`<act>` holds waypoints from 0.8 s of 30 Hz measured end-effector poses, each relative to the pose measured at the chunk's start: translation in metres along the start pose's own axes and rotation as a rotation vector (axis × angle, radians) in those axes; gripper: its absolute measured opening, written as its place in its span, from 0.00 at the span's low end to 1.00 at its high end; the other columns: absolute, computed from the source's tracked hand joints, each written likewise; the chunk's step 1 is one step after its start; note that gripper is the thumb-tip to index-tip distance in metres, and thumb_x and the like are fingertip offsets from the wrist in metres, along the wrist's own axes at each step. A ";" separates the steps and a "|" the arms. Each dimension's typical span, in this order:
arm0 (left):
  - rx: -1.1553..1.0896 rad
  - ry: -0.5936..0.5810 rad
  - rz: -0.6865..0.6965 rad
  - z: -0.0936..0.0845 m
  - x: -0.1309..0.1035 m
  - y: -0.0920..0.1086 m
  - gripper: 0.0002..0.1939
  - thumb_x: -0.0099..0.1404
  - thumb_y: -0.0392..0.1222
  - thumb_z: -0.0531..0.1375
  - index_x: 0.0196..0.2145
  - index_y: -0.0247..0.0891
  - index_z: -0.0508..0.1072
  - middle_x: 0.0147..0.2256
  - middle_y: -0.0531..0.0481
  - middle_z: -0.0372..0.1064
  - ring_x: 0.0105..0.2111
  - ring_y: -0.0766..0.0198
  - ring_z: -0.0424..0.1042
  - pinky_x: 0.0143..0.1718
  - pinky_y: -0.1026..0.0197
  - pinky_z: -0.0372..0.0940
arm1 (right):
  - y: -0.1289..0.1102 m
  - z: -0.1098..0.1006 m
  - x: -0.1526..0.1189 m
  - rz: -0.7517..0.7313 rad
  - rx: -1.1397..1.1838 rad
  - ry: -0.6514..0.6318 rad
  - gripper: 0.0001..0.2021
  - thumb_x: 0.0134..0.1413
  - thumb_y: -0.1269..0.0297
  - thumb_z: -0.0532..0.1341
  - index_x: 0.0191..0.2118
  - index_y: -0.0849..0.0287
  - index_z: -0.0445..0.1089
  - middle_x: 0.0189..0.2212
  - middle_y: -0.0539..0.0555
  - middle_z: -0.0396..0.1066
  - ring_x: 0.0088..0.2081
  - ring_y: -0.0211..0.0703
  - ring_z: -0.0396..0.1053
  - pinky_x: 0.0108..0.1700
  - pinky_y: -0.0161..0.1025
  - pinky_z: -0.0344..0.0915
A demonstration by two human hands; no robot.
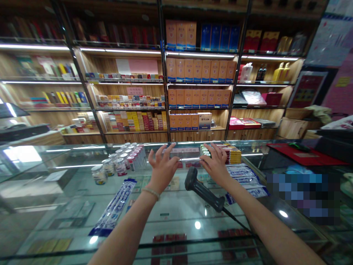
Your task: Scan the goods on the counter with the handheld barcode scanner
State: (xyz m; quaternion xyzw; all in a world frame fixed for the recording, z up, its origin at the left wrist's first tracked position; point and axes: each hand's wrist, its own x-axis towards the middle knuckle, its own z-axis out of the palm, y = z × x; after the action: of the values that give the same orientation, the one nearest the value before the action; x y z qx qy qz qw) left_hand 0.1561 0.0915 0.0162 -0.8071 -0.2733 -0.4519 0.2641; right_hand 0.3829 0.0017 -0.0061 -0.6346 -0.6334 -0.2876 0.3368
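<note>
My left hand (163, 165) hovers over the glass counter with its fingers spread and nothing in it. To its left stand several small clear jars (120, 166) and a group of clear tubes with red and white contents (136, 156). My right hand (216, 162) is also open, its fingers apart, in front of a stack of yellow-edged flat packs (233, 154) and a row of small green-and-white items (204, 151); whether it touches them I cannot tell. Between my forearms a black handheld barcode scanner (204, 189) lies on the glass, its cable running under my right arm.
Blue-and-white packets (114, 208) lie left of my left forearm, and more such packets (244, 176) by my right arm. A red mat (306, 154) is at the right. Beyond the glass counter (176, 221) rise shelves with orange boxes (197, 70).
</note>
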 end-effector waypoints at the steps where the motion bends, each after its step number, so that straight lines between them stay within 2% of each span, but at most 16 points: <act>1: 0.002 -0.003 -0.002 0.000 0.000 0.000 0.02 0.64 0.45 0.66 0.34 0.47 0.78 0.64 0.52 0.66 0.65 0.46 0.57 0.67 0.36 0.33 | -0.001 0.000 0.001 0.021 0.014 -0.008 0.09 0.67 0.59 0.58 0.41 0.50 0.77 0.67 0.54 0.61 0.71 0.55 0.46 0.69 0.60 0.40; 2: 0.008 -0.003 -0.002 -0.001 0.000 0.001 0.02 0.64 0.45 0.66 0.36 0.48 0.78 0.64 0.51 0.66 0.65 0.46 0.57 0.67 0.37 0.33 | -0.001 0.000 0.001 0.042 0.029 -0.018 0.10 0.67 0.59 0.58 0.41 0.50 0.77 0.67 0.54 0.60 0.71 0.56 0.46 0.69 0.61 0.41; 5: 0.026 0.011 0.037 -0.002 0.001 0.001 0.15 0.63 0.48 0.67 0.48 0.50 0.77 0.65 0.46 0.64 0.65 0.45 0.57 0.68 0.37 0.33 | -0.004 -0.002 0.003 0.093 0.075 -0.052 0.10 0.67 0.58 0.57 0.40 0.50 0.77 0.68 0.55 0.58 0.71 0.58 0.46 0.67 0.63 0.43; 7: 0.029 0.023 0.092 -0.002 0.000 0.001 0.19 0.62 0.51 0.67 0.51 0.50 0.75 0.65 0.44 0.64 0.65 0.45 0.58 0.68 0.37 0.32 | -0.006 -0.003 0.004 0.102 0.107 -0.068 0.11 0.67 0.59 0.57 0.40 0.51 0.77 0.68 0.55 0.58 0.71 0.58 0.46 0.67 0.64 0.43; 14: 0.059 0.066 0.149 0.001 -0.001 0.003 0.13 0.60 0.48 0.69 0.43 0.49 0.77 0.62 0.47 0.68 0.64 0.48 0.58 0.70 0.40 0.27 | -0.010 -0.005 0.004 0.096 0.171 -0.118 0.13 0.68 0.58 0.54 0.38 0.50 0.76 0.68 0.52 0.59 0.71 0.56 0.46 0.67 0.63 0.45; 20: 0.043 0.081 0.167 0.000 -0.001 0.004 0.15 0.61 0.53 0.68 0.44 0.49 0.77 0.63 0.46 0.67 0.64 0.48 0.58 0.70 0.39 0.28 | -0.010 -0.004 0.003 0.124 0.176 -0.136 0.13 0.68 0.59 0.54 0.38 0.50 0.76 0.68 0.52 0.59 0.71 0.55 0.46 0.67 0.62 0.45; 24: 0.021 0.040 0.159 -0.002 -0.002 0.005 0.13 0.61 0.52 0.68 0.43 0.50 0.77 0.63 0.48 0.67 0.66 0.48 0.57 0.70 0.38 0.28 | -0.009 -0.006 0.003 0.118 0.169 -0.158 0.14 0.69 0.58 0.53 0.38 0.51 0.76 0.69 0.52 0.58 0.71 0.54 0.45 0.68 0.62 0.44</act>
State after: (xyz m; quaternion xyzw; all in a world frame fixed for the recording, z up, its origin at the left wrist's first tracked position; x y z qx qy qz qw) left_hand 0.1578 0.0859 0.0145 -0.8141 -0.2079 -0.4428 0.3130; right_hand 0.3739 -0.0014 0.0004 -0.6609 -0.6413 -0.1620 0.3546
